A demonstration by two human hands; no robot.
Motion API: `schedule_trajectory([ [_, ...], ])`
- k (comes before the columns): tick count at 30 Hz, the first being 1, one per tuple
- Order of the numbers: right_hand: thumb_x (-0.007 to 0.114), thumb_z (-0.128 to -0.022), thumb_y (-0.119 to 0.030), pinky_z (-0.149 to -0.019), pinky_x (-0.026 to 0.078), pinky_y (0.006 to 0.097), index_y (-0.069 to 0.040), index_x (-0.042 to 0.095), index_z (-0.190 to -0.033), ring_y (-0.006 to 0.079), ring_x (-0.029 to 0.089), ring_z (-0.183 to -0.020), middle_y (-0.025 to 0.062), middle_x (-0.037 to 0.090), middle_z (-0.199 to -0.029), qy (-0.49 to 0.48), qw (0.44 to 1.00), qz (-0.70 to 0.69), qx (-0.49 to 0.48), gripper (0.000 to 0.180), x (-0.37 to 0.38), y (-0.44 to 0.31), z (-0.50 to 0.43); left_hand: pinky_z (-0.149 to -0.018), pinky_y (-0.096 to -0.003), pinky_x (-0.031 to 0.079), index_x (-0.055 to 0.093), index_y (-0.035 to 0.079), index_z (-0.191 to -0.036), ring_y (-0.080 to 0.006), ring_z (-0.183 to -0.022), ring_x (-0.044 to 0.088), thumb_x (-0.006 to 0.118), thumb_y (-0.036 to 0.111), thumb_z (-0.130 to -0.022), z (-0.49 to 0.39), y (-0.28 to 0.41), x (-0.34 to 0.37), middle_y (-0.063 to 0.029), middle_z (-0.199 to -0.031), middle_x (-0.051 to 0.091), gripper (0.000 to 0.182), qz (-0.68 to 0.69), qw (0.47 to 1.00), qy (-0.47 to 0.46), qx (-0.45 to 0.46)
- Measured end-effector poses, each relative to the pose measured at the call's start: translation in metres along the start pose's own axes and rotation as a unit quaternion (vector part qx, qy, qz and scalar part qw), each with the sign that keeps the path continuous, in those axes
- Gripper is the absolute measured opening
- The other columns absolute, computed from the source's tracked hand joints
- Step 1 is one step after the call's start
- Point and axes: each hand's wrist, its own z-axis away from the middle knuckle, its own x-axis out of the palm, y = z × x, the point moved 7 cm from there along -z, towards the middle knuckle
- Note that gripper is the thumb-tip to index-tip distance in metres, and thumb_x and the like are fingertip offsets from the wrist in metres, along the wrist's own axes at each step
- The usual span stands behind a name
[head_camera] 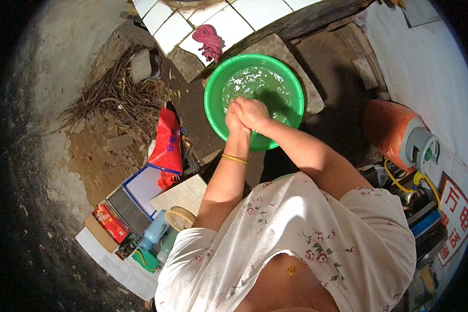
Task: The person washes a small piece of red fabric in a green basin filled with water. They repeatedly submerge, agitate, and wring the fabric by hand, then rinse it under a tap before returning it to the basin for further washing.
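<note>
Both of my hands are pressed together over the near part of a green plastic basin that holds rippling water. My left hand touches my right hand, whose fingers lie over it. Whether something small is between the palms is hidden. A yellow bangle circles my left forearm. Beyond the basin, a twisted pink cloth rests on the edge of a white tiled surface.
A heap of dry twigs lies at left, near a red plastic bag. Bottles, including a blue one, stand lower left. An orange gas cylinder with a yellow hose is at right. A stone slab lies beside the basin.
</note>
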Motion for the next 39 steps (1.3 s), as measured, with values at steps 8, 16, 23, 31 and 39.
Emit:
schedule_trajectory([
  [8, 0.05, -0.084, -0.029, -0.072, 0.046, 0.047, -0.006, 0.055, -0.096, 0.039, 0.058, -0.08, 0.0202, 0.06, -0.084, -0.03, 0.999, -0.01, 0.004, 0.026, 0.008, 0.01, -0.005, -0.077, -0.0366, 0.048, 0.053, 0.005, -0.098, -0.0235, -0.084, 0.057, 0.033, 0.038, -0.095, 0.014, 0.013, -0.001, -0.0097, -0.089, 0.059, 0.039, -0.132, 0.982, 0.137, 0.015],
  [16, 0.07, -0.07, -0.02, -0.084, 0.041, 0.0416, -0.012, 0.049, -0.117, 0.0308, 0.047, -0.098, 0.0113, 0.05, -0.101, -0.028, 0.976, 0.197, -0.088, 0.053, -0.024, 0.041, 0.02, -0.045, -0.028, 0.031, 0.05, 0.007, -0.069, -0.0114, -0.049, 0.041, 0.043, 0.045, -0.092, 0.001, 0.076, -0.05, 0.0002, -0.062, 0.048, 0.046, -0.364, 0.887, 0.187, 0.213],
  [23, 0.072, -0.068, -0.024, -0.099, 0.033, 0.0414, -0.017, 0.041, -0.13, 0.0324, 0.038, -0.118, 0.0081, 0.037, -0.133, -0.171, 0.972, 0.157, -0.028, 0.069, 0.005, 0.089, 0.018, -0.062, -0.0312, 0.042, 0.053, 0.0, -0.083, -0.0151, -0.065, 0.049, 0.061, 0.025, -0.082, 0.025, 0.04, 0.02, -0.005, -0.068, 0.052, 0.027, -0.709, 0.69, -0.115, 0.084],
  [31, 0.058, -0.076, -0.011, -0.077, 0.045, 0.0384, -0.008, 0.051, -0.085, 0.0283, 0.056, -0.089, 0.0074, 0.06, -0.084, -0.074, 0.991, 0.067, -0.092, 0.011, 0.0, 0.089, 0.011, -0.076, -0.0413, 0.043, 0.053, 0.002, -0.085, -0.036, -0.088, 0.052, 0.057, -0.004, -0.067, 0.066, 0.064, 0.07, -0.0148, -0.086, 0.056, 0.02, -0.797, 0.452, -0.216, 0.338],
  [39, 0.069, -0.068, -0.016, -0.093, 0.04, 0.0399, -0.008, 0.053, -0.113, 0.032, 0.048, -0.108, 0.0092, 0.049, -0.124, -0.018, 0.976, 0.178, -0.124, 0.049, 0.0, 0.093, -0.001, -0.071, -0.0372, 0.047, 0.057, 0.007, -0.083, -0.027, -0.083, 0.053, 0.062, 0.0, -0.066, 0.076, 0.071, 0.087, -0.0077, -0.084, 0.058, 0.02, -0.712, 0.46, -0.334, 0.413],
])
